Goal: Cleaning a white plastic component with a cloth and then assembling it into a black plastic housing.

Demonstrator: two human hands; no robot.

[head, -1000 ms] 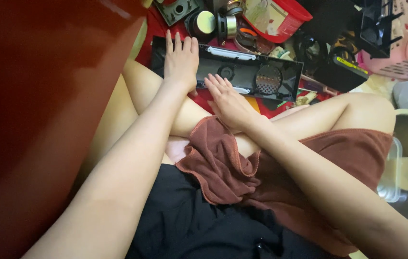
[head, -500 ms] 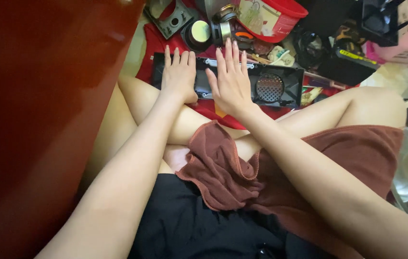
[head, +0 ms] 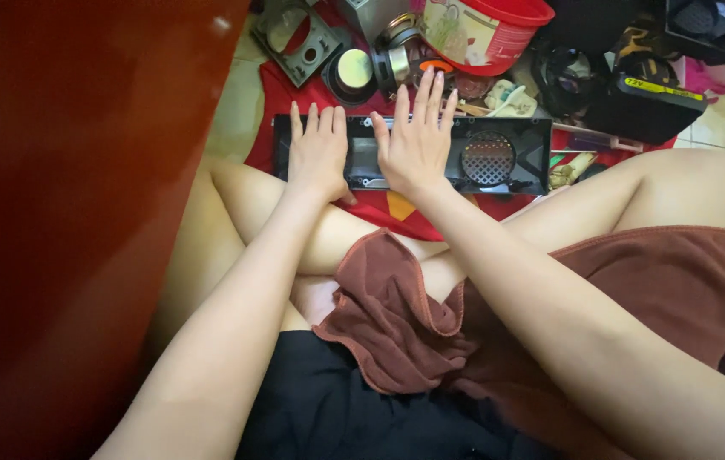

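A long black plastic panel (head: 512, 158) with a round mesh grille (head: 488, 158) lies on a red cloth (head: 397, 209) in front of my crossed legs. My left hand (head: 318, 153) rests flat on the panel's left end, fingers straight and together. My right hand (head: 415, 140) lies flat over the panel's middle, fingers spread and reaching past its far edge. Neither hand holds anything. A brown towel (head: 414, 319) is draped over my lap.
A dark red wooden surface (head: 81, 196) fills the left side. Beyond the panel lie a grey plastic frame (head: 294, 34), a round yellow-topped tin (head: 354, 72), a metal part (head: 401, 51), a red bucket (head: 486, 30) and a black cordless tool (head: 644, 98).
My right hand rose from my knee and moved forward onto the middle of the panel, fingers spreading. My left hand stayed on the panel's left end.
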